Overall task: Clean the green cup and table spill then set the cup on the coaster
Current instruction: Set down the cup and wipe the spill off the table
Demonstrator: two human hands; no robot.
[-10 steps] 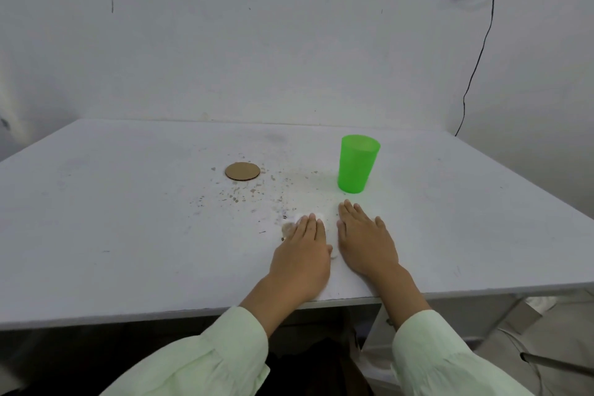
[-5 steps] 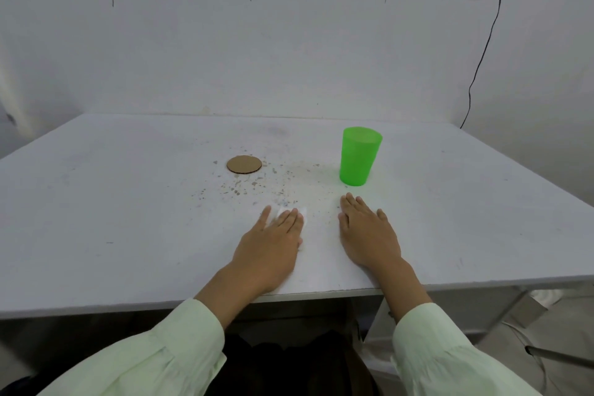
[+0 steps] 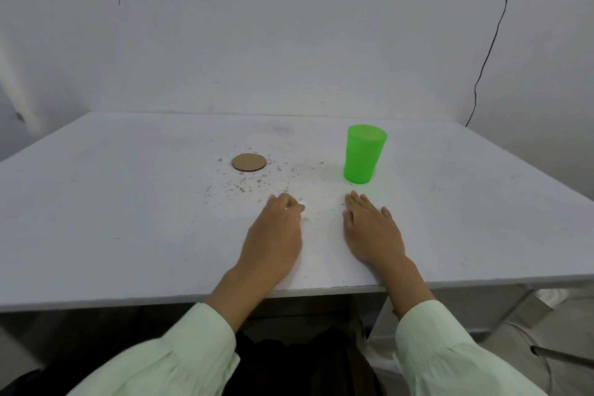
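The green cup [image 3: 364, 154] stands upright on the white table [image 3: 128, 202], right of centre. A round brown coaster [image 3: 249, 162] lies flat to its left. Brown crumbs and specks of the spill [image 3: 247, 185] are scattered between the coaster and my hands. My left hand [image 3: 276, 235] rests on the table just below the spill, its fingers curled over a small white tissue of which only a sliver shows. My right hand [image 3: 373, 231] lies flat, palm down, fingers together, holding nothing, its fingertips a short way in front of the cup.
The table's near edge [image 3: 128, 302] runs under my wrists. A white wall stands close behind the table, with a black cable [image 3: 488, 51] hanging at the right. Metal legs and the floor show at the lower right.
My left hand slid left, away from my right hand, with the tissue under it, and its fingers have now curled. My right hand and the cup have stayed in place.
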